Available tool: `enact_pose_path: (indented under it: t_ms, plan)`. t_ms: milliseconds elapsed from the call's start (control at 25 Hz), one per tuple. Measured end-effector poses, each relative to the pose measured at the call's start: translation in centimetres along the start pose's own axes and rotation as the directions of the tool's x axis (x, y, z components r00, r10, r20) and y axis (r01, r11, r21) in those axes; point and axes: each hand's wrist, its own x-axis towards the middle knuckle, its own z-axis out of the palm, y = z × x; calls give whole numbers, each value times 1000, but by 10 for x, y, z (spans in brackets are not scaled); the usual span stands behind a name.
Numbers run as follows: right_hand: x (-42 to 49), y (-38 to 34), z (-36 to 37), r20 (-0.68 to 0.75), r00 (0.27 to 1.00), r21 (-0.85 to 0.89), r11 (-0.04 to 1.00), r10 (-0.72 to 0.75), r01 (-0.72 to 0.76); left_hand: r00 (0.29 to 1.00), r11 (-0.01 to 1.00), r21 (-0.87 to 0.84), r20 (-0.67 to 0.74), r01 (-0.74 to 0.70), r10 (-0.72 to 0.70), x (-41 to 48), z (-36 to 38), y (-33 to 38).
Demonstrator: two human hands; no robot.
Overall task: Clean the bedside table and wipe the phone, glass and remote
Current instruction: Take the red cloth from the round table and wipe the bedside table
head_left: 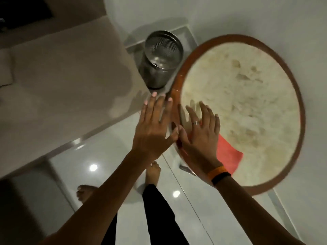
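Note:
A round bedside table [299, 106] with a brown wooden rim and a pale marbled top fills the right half of the view. A pink-red cloth [228, 156] lies on its near left part. My right hand [200, 133] lies flat on the cloth near the rim, fingers spread, a ring on one finger. My left hand [154, 124] hovers open just left of the table's rim, fingers spread, thumb close to my right hand. No phone, glass or remote is in view.
A perforated steel bin [159, 68] stands on the floor just left of the table. A bed with a beige cover [62, 76] fills the left. My bare feet and dark trousers stand on glossy white tiles [109, 147] below.

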Motion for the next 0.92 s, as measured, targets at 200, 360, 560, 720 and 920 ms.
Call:
enact_pose_path:
  t_ms: [200, 360, 560, 720, 920]
  plan:
    - [-60, 80, 18, 14, 983, -76, 980, 184, -182, 882, 934, -229, 327, -275, 340, -2, 48, 62]
    - [-84, 87, 35, 29, 972, -26, 972, 234, -233, 862, 924, -308, 379, -225, 336, -9, 62, 77]
    - [-44, 60, 44, -19, 998, 83, 995, 60, -58, 941, 940, -341, 316, -9, 124, -18, 47, 59]
    - [5, -33, 58, -79, 941, 109, 935, -329, 336, 920, 783, -483, 200, 391, -336, -35, -16, -26]
    - [24, -254, 113, -100, 729, 160, 712, -677, 684, 757, 691, -350, 93, 633, -647, -118, -110, -192]
